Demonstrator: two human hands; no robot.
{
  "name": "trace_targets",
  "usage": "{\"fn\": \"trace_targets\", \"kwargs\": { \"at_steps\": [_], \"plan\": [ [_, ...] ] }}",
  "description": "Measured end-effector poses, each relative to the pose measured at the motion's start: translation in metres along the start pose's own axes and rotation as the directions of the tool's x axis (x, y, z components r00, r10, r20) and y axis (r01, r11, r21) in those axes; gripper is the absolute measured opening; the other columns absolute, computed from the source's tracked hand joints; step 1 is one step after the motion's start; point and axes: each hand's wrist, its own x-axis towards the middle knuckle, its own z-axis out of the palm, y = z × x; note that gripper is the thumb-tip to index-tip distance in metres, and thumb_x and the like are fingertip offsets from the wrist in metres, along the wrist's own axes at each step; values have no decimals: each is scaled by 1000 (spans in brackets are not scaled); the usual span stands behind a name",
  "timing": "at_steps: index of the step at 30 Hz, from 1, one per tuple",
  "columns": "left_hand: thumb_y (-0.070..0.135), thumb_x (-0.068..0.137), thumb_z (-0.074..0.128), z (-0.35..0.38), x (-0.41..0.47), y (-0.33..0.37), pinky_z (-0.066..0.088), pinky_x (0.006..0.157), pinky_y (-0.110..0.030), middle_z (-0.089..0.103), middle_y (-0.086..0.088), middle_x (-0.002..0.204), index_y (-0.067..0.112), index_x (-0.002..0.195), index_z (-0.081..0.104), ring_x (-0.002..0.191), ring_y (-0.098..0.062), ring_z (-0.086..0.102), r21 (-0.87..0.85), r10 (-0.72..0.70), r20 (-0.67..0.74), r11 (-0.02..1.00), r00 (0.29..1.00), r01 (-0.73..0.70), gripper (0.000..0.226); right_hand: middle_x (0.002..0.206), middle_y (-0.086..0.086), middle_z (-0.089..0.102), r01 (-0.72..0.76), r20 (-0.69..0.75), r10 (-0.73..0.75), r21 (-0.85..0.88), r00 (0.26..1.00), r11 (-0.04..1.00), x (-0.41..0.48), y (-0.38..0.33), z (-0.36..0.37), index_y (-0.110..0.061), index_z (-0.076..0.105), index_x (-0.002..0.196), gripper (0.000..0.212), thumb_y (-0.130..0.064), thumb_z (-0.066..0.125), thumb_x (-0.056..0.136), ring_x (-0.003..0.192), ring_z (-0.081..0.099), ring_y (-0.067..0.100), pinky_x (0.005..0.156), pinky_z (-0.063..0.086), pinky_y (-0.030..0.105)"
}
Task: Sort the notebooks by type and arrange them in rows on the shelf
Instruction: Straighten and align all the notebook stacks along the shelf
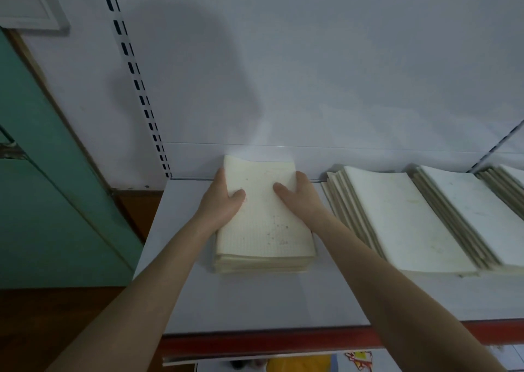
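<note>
Two bare forearms reached in from the lower edge of the frame, uncovered from elbow to wrist; no sleeve, cuff or glove showed on either one. The left hand (224,201) and the right hand (300,198) were likewise bare, with no ring, watch, bracelet or band visible at fingers or wrists. The fingers looked slim, the nails short and unpainted as far as the soft, dim picture allowed. Nothing more of the person appeared, neither shoulders nor torso nor clothing.
</note>
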Motion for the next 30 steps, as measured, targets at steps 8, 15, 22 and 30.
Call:
{"fn": "trace_targets", "kwargs": {
  "at_steps": [8,15,22,30],
  "plan": [
    [32,97,39,-13,-71,-12,42,62,-8,52,17,91,27,108,41,82,-3,54,1,130,70,992,989,-130,13,104,-15,49,122,190,-112,-44,975,992,-61,13,-41,-32,49,100,20,-42,59,86,100,50,2,78,45,21],
    [19,81,69,-14,-112,-35,36,72,2,48,24,115,56,120,8,90,14,50,194,165,203,959,965,-205,81,146,-1,30,273,367,-82,-505,927,819,-115,36,-42,-16,-10,147,109,-35,71,78,128,37,17,103,32,24],
    [20,92,54,-4,-107,-42,39,88,-15,54,-4,127,21,147,8,105,-10,53,304,153,120,935,981,-183,72,136,12,42,422,402,-172,-692,899,586,-110,34,-42,-7,-14,145,90,-37,52,92,112,49,23,85,42,28],
    [17,91,57,-2,-112,-37,37,70,-1,58,3,109,17,140,28,84,0,53,224,229,56,946,972,-236,57,127,12,50,328,315,-166,-577,934,748,-113,38,-34,-11,-12,146,86,-29,53,93,104,55,24,88,47,34]
  ]
}}
